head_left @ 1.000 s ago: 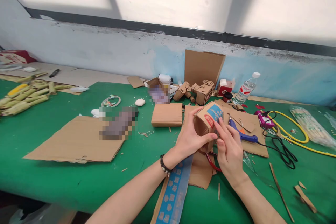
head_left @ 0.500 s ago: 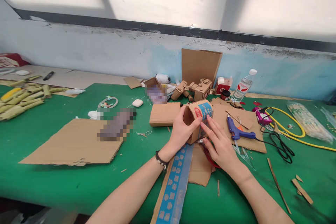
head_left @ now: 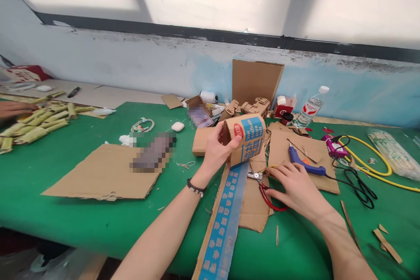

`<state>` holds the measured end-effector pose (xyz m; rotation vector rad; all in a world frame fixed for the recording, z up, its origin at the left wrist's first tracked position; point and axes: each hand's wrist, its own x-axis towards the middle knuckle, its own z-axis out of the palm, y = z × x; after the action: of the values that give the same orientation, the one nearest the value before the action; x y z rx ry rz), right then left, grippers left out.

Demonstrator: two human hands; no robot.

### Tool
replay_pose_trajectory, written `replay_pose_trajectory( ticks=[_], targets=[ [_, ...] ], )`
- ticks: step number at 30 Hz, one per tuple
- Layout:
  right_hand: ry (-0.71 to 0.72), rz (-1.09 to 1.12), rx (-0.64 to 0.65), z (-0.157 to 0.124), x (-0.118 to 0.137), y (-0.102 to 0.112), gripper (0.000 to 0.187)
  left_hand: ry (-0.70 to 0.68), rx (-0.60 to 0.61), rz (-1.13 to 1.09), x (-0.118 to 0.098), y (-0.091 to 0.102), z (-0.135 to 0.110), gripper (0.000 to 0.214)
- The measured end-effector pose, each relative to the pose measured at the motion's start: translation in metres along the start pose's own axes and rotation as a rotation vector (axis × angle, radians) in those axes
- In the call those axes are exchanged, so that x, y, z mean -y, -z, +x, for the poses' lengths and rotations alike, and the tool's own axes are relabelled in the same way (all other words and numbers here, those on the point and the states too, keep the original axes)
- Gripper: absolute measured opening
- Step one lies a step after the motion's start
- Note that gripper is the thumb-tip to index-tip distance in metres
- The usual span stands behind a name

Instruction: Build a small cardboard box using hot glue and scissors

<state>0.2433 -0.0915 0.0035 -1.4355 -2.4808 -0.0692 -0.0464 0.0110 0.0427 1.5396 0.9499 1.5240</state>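
Note:
My left hand (head_left: 216, 151) grips a small cardboard box (head_left: 246, 138) with blue and red print, lifted a little above the green table (head_left: 82, 210). A long cardboard strip with a blue pattern (head_left: 223, 223) runs from under the box toward me. My right hand (head_left: 295, 188) lies flat on the table with fingers spread, resting over red-handled scissors (head_left: 267, 192). A blue glue gun (head_left: 303, 162) lies on a cardboard sheet just beyond that hand.
A large cardboard sheet (head_left: 105, 173) lies at left, a flat cardboard block (head_left: 203, 140) behind the box. Cardboard models (head_left: 252, 107), a water bottle (head_left: 311, 107) and yellow tubing (head_left: 377, 162) sit at the back right. Bamboo pieces (head_left: 36, 120) are far left, with another person's hand (head_left: 13, 109).
My right hand left the box and dropped flat onto the scissors. My left hand turned and raised the box alone. Another person's hand appeared at far left.

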Motion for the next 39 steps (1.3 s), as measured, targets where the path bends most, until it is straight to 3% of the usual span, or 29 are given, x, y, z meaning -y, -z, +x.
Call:
replay_pose_trajectory(
  ticks=[3, 8, 12, 17, 26, 29, 32, 36, 39],
  targets=[
    [-0.06, -0.008, 0.098, 0.0, 0.01, -0.005, 0.051, -0.037, 0.035, 0.001, 0.004, 0.004, 0.001, 0.062],
    [-0.174, 0.108, 0.179, 0.003, 0.012, -0.005, 0.038, -0.104, 0.01, -0.04, 0.01, 0.007, 0.002, 0.076],
    [-0.17, 0.117, 0.097, -0.001, 0.008, -0.011, 0.044, -0.141, -0.051, -0.068, 0.01, 0.012, 0.008, 0.074],
    [-0.143, -0.037, -0.04, -0.004, -0.005, -0.018, 0.044, -0.144, -0.163, -0.142, 0.007, 0.029, 0.02, 0.072],
    [-0.209, -0.324, -0.265, -0.017, -0.069, 0.012, 0.032, -0.064, -0.163, -0.309, 0.0, 0.046, 0.025, 0.074],
    [-0.154, -0.35, -0.265, -0.013, -0.065, 0.014, 0.031, -0.059, -0.177, -0.365, -0.005, 0.047, 0.025, 0.073],
    [-0.077, -0.463, -0.195, -0.005, -0.044, 0.012, 0.03, -0.005, -0.167, -0.468, -0.011, 0.045, 0.023, 0.07],
    [-0.279, -0.566, -0.241, -0.002, -0.027, 0.015, 0.028, 0.091, -0.11, -0.571, -0.013, 0.035, 0.018, 0.068],
    [-0.503, -0.572, -0.311, -0.007, -0.036, 0.019, 0.038, 0.14, -0.039, -0.562, -0.012, 0.027, 0.014, 0.067]
  ],
)
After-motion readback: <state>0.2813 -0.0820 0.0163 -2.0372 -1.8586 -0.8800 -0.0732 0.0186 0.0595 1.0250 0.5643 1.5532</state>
